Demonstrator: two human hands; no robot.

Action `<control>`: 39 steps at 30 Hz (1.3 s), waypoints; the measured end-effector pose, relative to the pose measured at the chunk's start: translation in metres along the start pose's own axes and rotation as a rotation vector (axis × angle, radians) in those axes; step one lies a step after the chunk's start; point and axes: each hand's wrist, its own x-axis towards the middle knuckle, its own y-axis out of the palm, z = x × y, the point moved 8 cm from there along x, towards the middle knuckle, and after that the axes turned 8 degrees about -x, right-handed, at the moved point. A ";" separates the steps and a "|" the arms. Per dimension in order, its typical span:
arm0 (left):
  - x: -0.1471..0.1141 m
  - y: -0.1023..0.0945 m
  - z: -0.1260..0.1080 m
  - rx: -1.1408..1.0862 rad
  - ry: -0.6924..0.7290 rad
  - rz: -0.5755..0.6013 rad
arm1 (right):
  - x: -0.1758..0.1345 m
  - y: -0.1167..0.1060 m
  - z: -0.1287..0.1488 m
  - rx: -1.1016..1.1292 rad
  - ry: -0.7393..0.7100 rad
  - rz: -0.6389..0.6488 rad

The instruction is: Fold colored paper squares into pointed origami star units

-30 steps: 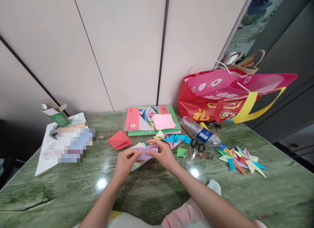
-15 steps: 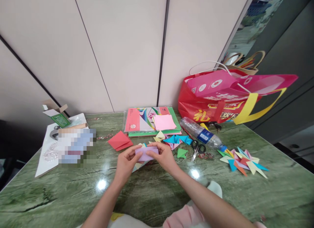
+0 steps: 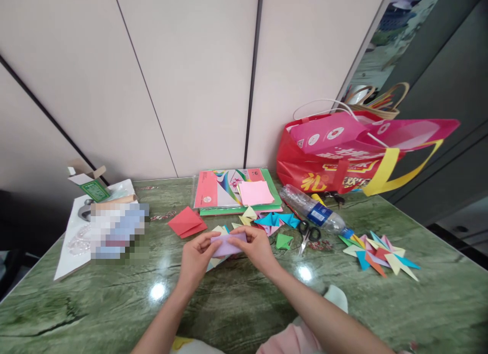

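Note:
A small folded sheet of purple paper (image 3: 225, 245) is held up between both hands above the table. My left hand (image 3: 198, 255) pinches its left end, thumb in front and fingers behind. At the right end, my right hand (image 3: 256, 247) grips it in the same way. Partly hidden below and behind the hands lie pale yellow and blue folded papers (image 3: 215, 262). A folded red paper (image 3: 187, 223) rests to the left of the hands. To the right are a green folded piece (image 3: 283, 241) and black-handled scissors (image 3: 304, 237).
Behind the hands, a pink note stack (image 3: 256, 193) tops packs of coloured paper (image 3: 208, 191). Rightward lie a plastic bottle (image 3: 314, 210) and a many-coloured paper star (image 3: 381, 252), with a red bag (image 3: 324, 166) behind. A white board (image 3: 70, 252) and a small box (image 3: 93, 188) sit left.
The purple paper's upper layer now lies flat against it, so it looks like one narrow strip. Both hands keep their hold, and the view has shifted slightly.

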 end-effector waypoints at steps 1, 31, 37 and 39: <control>0.000 0.000 0.000 0.001 -0.001 0.001 | 0.000 0.000 0.001 0.001 -0.001 -0.001; -0.001 0.000 0.001 0.009 0.042 0.025 | -0.003 -0.006 0.008 0.012 -0.018 -0.053; -0.001 0.002 -0.004 0.006 0.077 0.019 | -0.003 -0.005 0.005 0.046 0.007 -0.050; -0.001 0.002 -0.005 0.012 0.083 0.012 | -0.003 -0.005 0.004 0.057 0.019 -0.050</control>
